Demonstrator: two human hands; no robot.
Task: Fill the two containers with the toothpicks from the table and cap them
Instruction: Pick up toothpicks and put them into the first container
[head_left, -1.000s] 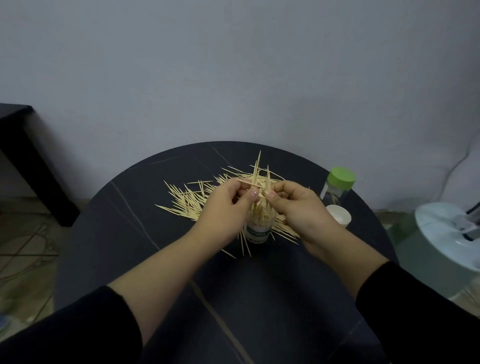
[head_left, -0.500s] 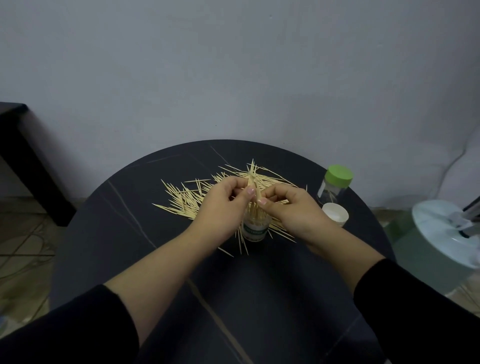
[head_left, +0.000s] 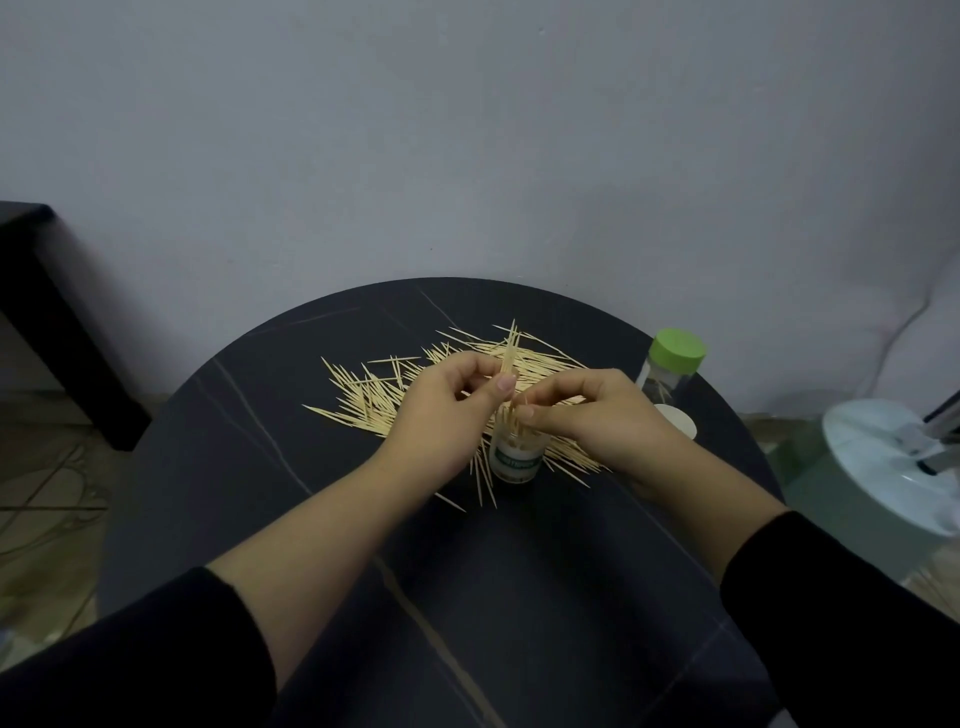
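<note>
Between the two hands, one open container (head_left: 515, 453) stands on the bench (head_left: 519, 597); a toothpick bundle (head_left: 508, 353) is pinched by the left hand (head_left: 447, 410), a few toothpicks (head_left: 519, 423) are pinched by the right hand (head_left: 597, 415), and one green-capped container (head_left: 667, 371) stands beyond the right grip.

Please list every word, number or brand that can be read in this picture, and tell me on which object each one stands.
No text can be read with confidence.
Open container between the hands: a green band on its white label carries pale lettering, too blurred to read.
Green-capped container: no lettering can be made out.
White cap, table and wall: no lettering.
</note>
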